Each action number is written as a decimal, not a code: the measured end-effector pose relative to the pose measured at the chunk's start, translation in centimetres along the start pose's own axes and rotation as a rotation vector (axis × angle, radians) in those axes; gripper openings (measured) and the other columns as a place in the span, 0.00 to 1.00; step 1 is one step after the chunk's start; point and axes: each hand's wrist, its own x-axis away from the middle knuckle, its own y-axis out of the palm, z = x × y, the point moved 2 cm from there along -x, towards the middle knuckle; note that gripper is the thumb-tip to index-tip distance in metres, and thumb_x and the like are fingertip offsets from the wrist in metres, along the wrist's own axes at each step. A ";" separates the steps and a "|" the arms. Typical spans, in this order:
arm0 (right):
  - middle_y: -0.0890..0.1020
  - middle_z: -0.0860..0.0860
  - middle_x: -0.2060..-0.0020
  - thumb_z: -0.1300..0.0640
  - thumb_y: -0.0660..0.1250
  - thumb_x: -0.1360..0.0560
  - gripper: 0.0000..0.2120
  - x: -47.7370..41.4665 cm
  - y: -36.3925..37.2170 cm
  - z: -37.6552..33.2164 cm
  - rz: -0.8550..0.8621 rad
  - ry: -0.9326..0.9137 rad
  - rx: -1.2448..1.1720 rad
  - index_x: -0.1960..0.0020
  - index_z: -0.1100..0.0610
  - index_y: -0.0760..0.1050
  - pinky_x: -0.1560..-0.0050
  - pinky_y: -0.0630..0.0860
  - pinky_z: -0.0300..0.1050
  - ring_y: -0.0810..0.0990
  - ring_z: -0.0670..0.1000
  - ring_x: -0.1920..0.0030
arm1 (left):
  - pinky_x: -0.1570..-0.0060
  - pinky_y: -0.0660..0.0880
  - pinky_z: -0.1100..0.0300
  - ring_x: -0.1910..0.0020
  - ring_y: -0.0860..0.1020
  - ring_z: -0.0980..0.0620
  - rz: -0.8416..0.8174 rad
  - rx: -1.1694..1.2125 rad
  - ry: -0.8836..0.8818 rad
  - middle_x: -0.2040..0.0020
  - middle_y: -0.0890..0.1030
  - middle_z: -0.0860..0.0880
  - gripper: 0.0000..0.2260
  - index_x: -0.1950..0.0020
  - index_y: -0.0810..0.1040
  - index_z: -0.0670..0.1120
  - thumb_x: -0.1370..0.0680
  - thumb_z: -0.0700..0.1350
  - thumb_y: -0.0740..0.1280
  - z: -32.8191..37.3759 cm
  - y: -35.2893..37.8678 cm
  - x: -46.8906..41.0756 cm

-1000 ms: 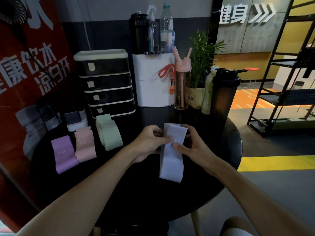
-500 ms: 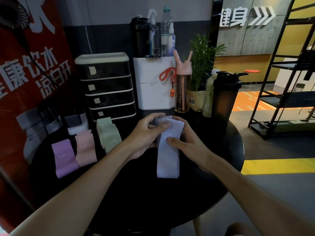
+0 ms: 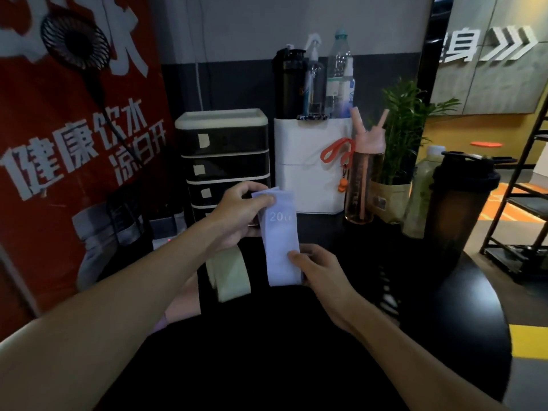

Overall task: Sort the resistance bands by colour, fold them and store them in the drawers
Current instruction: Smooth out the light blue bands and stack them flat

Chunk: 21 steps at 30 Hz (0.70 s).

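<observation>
A pale blue resistance band [image 3: 281, 238] marked "20" hangs upright above the round black table [image 3: 444, 315]. My left hand [image 3: 237, 215] pinches its top end in front of the drawer unit. My right hand [image 3: 320, 268] pinches its lower right edge. Pale green bands [image 3: 229, 275] lie on the table just left of it. A pink band [image 3: 184, 304] shows only partly behind my left forearm. The black drawer unit [image 3: 222, 155] with white labels stands at the back left, its drawers closed.
At the back stand a white box [image 3: 308, 179] holding bottles, a pink straw bottle [image 3: 366, 179], a potted plant [image 3: 400, 161], a pale bottle and a dark shaker [image 3: 461, 203]. A red banner [image 3: 59, 143] and a small fan are at the left. A black rack stands at the right.
Both hands lifted the blue band off the table and carried it toward the drawer unit. The left hand now holds the top and the right hand the lower edge. The view moved closer.
</observation>
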 end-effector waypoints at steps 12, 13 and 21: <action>0.80 0.43 0.58 0.46 0.61 0.22 0.11 -4.5 1.5 3.1 0.110 -0.158 0.656 0.44 0.44 0.60 0.39 0.58 0.45 0.75 0.45 0.47 | 0.54 0.82 0.45 0.58 0.84 0.40 -0.135 -0.254 -0.264 0.49 0.82 0.38 0.11 0.40 0.74 0.44 0.21 0.38 0.70 -3.8 -3.0 -7.1; 0.79 0.42 0.59 0.46 0.60 0.21 0.11 -4.5 1.6 3.1 0.105 -0.174 0.679 0.43 0.45 0.60 0.41 0.56 0.44 0.74 0.45 0.47 | 0.54 0.82 0.44 0.58 0.84 0.40 -0.146 -0.271 -0.283 0.49 0.82 0.38 0.11 0.41 0.73 0.43 0.21 0.38 0.70 -3.9 -3.0 -7.4; 0.78 0.43 0.59 0.44 0.58 0.21 0.09 -4.4 1.3 3.3 0.056 -0.202 0.691 0.42 0.43 0.62 0.37 0.59 0.45 0.75 0.44 0.50 | 0.49 0.81 0.40 0.56 0.83 0.39 -0.156 -0.422 -0.333 0.46 0.81 0.37 0.08 0.42 0.73 0.43 0.20 0.37 0.68 -4.0 -2.3 -8.5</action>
